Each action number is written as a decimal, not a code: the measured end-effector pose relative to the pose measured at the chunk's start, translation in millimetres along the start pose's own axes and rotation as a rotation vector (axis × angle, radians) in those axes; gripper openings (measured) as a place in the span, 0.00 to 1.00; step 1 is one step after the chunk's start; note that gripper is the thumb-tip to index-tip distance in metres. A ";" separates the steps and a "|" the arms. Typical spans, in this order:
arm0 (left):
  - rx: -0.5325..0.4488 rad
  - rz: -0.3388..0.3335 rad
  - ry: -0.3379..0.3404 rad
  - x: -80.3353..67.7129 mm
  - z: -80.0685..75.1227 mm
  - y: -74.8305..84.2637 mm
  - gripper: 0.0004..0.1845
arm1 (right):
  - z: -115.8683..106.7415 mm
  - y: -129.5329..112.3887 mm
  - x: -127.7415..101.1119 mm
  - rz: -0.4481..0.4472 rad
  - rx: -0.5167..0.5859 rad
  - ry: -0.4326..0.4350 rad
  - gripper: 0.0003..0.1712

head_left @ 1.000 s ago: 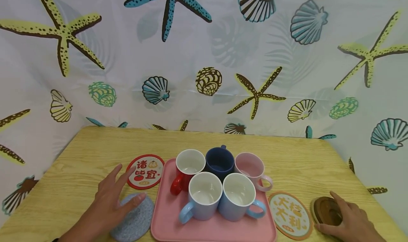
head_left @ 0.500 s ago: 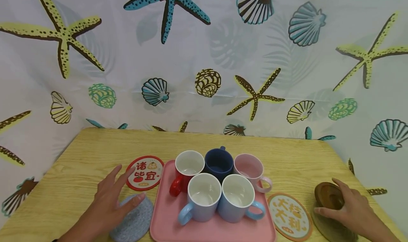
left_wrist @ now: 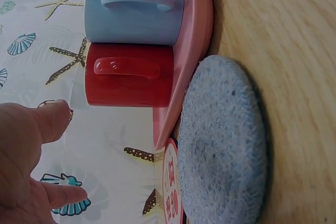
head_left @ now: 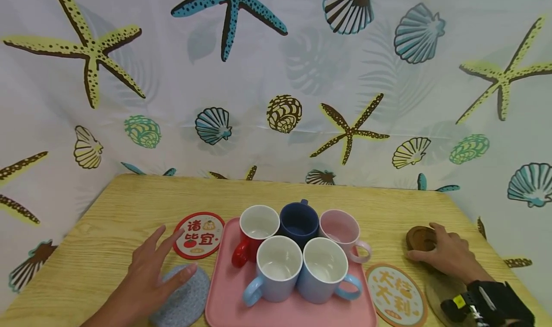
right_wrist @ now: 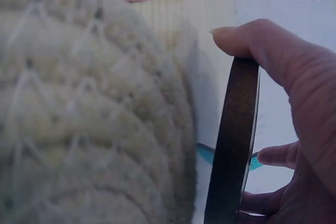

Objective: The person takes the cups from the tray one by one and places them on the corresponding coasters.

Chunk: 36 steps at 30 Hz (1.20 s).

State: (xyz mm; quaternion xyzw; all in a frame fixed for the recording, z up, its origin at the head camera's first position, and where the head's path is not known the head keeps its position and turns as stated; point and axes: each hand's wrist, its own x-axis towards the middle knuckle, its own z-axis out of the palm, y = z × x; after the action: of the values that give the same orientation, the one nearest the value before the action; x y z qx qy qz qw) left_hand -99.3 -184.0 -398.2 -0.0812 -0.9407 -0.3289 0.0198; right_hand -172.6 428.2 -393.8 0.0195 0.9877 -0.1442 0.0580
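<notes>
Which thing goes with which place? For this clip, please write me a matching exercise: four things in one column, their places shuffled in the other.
Things
1. glossy dark blue mug
2. round red-rimmed coaster with red characters
3. round brown wooden disc
4. round grey-blue textured mat

Places
A. left of the pink rectangular tray, beside its near half
B. in the grip of the person's right hand
C. on the tray, middle of the far row
D. left of the tray, by its far corner

Pairs: 1-C, 2-D, 3-B, 4-A
</notes>
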 end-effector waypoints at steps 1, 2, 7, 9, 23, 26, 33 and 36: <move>-0.002 -0.003 -0.003 -0.4 0.3 0.2 0.45 | 1.1 -0.1 1.2 -0.004 0.003 0.003 0.65; -0.002 -0.005 -0.006 -0.6 0.7 0.3 0.45 | 2.2 -0.1 2.2 -0.012 0.009 0.007 0.65; -0.001 0.004 -0.005 -1.6 2.8 1.2 0.44 | 6.1 -0.1 5.3 -0.026 0.024 0.017 0.64; 0.003 0.002 -0.002 -1.7 3.3 1.9 0.45 | 5.9 -0.5 5.8 -0.017 0.028 0.015 0.64; 0.014 0.004 -0.007 0.7 3.9 4.1 0.44 | 8.8 -39.7 -27.9 -0.144 -0.019 0.082 0.62; 0.010 -0.001 -0.010 0.2 4.0 4.8 0.44 | 17.6 -51.6 -46.2 -0.223 -0.036 0.101 0.61; 0.022 -0.004 -0.022 1.9 5.0 5.8 0.45 | 42.0 -60.0 -76.3 -0.417 -0.071 0.153 0.64; 0.026 -0.004 -0.019 2.4 5.4 5.7 0.45 | 51.5 -56.7 -81.4 -0.524 -0.119 0.189 0.67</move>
State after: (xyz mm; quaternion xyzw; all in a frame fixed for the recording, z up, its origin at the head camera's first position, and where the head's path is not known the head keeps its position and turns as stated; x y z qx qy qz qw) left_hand -100.6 -175.9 -398.7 -0.0821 -0.9452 -0.3158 0.0110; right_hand -89.4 357.3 -417.1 -0.2266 0.9668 -0.0938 -0.0724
